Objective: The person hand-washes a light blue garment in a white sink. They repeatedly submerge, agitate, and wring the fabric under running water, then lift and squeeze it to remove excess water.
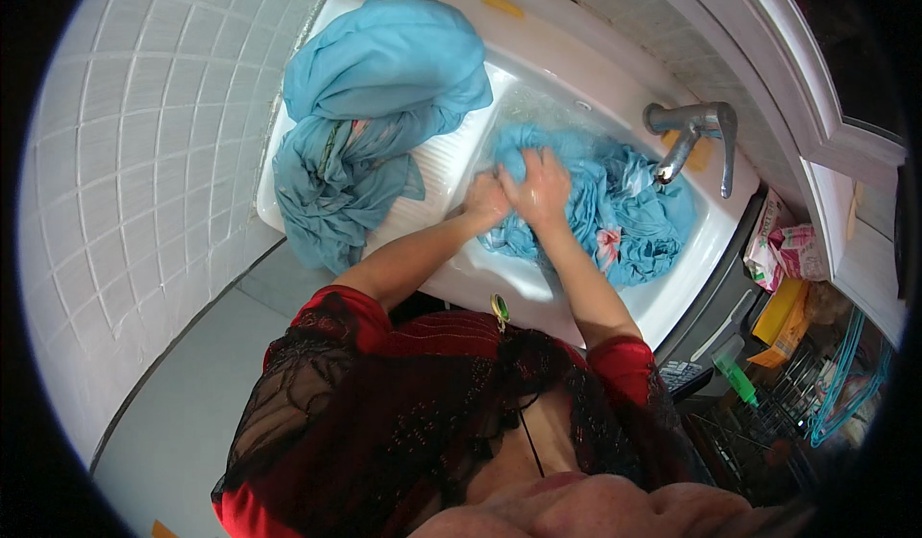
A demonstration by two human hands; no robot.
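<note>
Wet blue fabric [639, 226] with a pink flower print lies bunched in the water of a white sink [672, 303]. Close together at the basin's left side, both my hands are on it. My right hand [540, 190] is closed round a bunched part of the cloth. Just beside it, my left hand [488, 198] is curled into a fist at the same bunch, and its fingers are mostly hidden. A second heap of blue fabric [384, 58], partly twisted, rests on the ribbed washboard [444, 158] to the left and hangs over the sink's front edge.
A metal faucet [693, 134] reaches over the basin's right side. Yellow strips [503, 6] lie on the back ledge. Right of the sink are a pink-and-white packet [783, 245], a green-handled brush [738, 379] and blue hangers [845, 379]. A tiled wall [154, 154] stands at left.
</note>
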